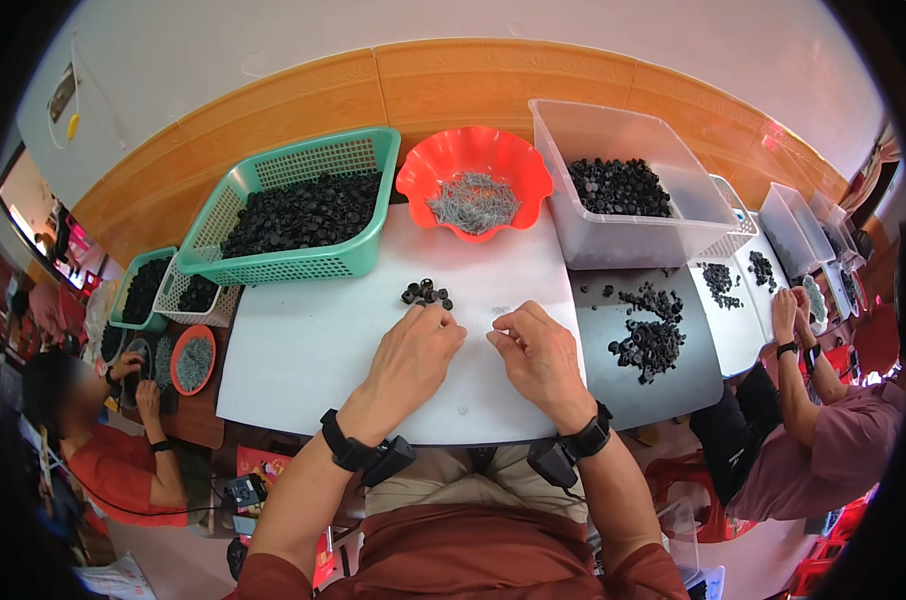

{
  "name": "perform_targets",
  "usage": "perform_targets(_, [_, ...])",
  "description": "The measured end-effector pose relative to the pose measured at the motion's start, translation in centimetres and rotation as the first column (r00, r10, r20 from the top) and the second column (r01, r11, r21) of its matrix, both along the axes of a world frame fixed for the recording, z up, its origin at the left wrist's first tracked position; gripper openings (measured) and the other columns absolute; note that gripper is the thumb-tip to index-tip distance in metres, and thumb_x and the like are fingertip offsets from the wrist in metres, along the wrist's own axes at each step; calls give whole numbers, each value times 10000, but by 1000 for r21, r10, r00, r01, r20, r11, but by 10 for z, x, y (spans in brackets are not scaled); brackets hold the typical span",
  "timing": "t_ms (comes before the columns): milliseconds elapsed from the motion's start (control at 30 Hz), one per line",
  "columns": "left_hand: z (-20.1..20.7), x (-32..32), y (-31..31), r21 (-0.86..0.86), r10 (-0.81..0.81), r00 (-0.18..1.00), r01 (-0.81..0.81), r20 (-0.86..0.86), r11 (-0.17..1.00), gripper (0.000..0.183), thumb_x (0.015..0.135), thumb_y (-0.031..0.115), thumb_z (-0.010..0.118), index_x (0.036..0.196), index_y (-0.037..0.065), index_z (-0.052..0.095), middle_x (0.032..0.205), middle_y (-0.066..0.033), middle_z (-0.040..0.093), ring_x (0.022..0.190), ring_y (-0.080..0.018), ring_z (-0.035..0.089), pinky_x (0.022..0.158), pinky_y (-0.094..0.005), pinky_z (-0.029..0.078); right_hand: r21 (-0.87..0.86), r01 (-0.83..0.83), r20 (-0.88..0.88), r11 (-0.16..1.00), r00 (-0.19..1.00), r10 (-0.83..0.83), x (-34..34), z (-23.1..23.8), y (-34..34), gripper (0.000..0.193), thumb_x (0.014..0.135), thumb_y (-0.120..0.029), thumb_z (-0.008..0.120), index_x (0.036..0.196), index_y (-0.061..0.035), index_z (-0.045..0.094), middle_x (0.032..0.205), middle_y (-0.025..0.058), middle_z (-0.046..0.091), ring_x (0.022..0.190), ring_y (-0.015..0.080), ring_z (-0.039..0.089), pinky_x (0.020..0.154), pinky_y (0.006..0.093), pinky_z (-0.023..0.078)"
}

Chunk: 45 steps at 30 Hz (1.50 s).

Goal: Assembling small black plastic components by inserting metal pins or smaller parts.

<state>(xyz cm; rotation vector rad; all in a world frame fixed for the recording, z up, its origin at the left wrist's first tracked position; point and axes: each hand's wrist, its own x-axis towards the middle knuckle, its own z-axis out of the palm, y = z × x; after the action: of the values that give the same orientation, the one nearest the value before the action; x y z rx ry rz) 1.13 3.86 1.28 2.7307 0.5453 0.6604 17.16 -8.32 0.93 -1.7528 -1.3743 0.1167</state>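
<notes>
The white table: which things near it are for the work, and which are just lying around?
Probably the job:
small black parts by the left hand
red bowl with thin grey pieces
green basket and clear bin, both holding black pieces

Probably just nearby:
yellow tag, upper left
red stool, lower right

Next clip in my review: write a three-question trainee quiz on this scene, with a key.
1. Which container stands between the green basket and the large clear bin?
2. True or false: the small black cluster on the white board is nearer the person's right hand than their left hand.
3. That clear bin holds: A) grey wires, B) black pieces, C) white lids.

Key: 1. The scalloped red bowl. 2. False; it lies by the left fingertips. 3. B.
</notes>
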Motion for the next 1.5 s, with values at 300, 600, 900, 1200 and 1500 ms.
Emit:
perform_targets(300, [6,-1,-9,-358,39,994,-1,100,934,216,855,98,738,1029,-3,659,963,-139,727,863,-297,721,765,-364,575,66,-80,-214,995,972,93,-1,1,-1,93,869,-62,746,940,-10,717,837,87,633,628,208,604,600,321,490])
perform_targets(600, [5,-1,-22,-510,39,975,79,217,857,311,871,66,740,1127,2,574,1021,-198,732,939,-301,744,806,-363,610,126,-156,-268,980,945,185,-2,4,-1,96,837,8,765,924,7,723,782,34,600,616,94,481,556,262,392])
perform_targets(900, [4,-1,-25,-512,75,971,55,229,857,344,838,77,796,1094,10,577,966,-163,744,904,-260,753,805,-340,601,73,-147,-230,986,960,161,-3,7,-3,83,862,-37,747,927,3,716,812,89,630,624,193,597,585,312,476])
perform_targets(1200, [5,-2,-27,-544,86,971,51,223,838,344,843,62,786,1103,9,567,948,-163,744,890,-252,754,783,-330,599,70,-170,-200,983,963,181,-2,6,-2,83,851,-46,756,910,-2,718,796,91,627,612,204,593,574,322,471])
perform_targets(1500, [5,-5,-23,-706,130,972,46,194,707,337,849,24,775,1112,3,566,944,-140,750,880,-165,730,777,-284,577,83,-274,-176,958,942,284,-2,4,-3,95,875,-34,712,967,-22,732,821,93,628,658,252,603,619,346,484])
